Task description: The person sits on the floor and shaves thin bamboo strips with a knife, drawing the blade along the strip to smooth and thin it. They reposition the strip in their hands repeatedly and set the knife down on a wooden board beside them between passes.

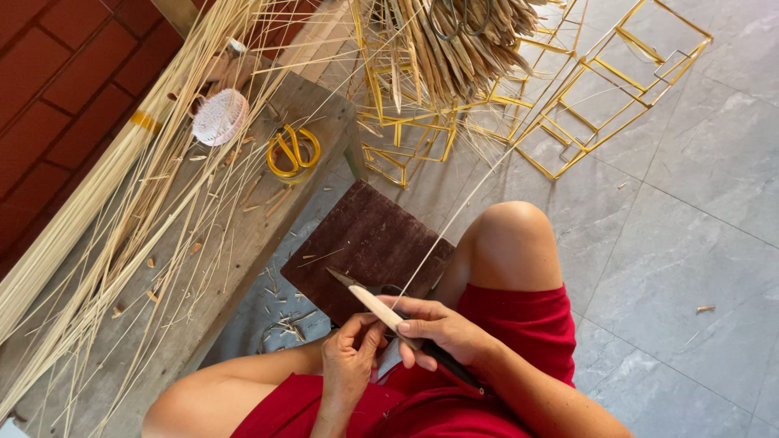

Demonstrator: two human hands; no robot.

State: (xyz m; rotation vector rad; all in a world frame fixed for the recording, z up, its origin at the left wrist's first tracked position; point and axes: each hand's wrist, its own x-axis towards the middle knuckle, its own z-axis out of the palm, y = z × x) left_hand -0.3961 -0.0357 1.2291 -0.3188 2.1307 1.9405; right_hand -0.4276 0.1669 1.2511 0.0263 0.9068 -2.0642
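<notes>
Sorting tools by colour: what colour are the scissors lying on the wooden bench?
Yellow; the scissors show clearly in the head view.

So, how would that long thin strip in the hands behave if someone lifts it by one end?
The strip is very thin and long, so it would probably bend and sway, not stay stiff. It looks light, like the strips on the bench. It may snap if folded sharply. The right hand and left hand pinch it near a knife.
</notes>
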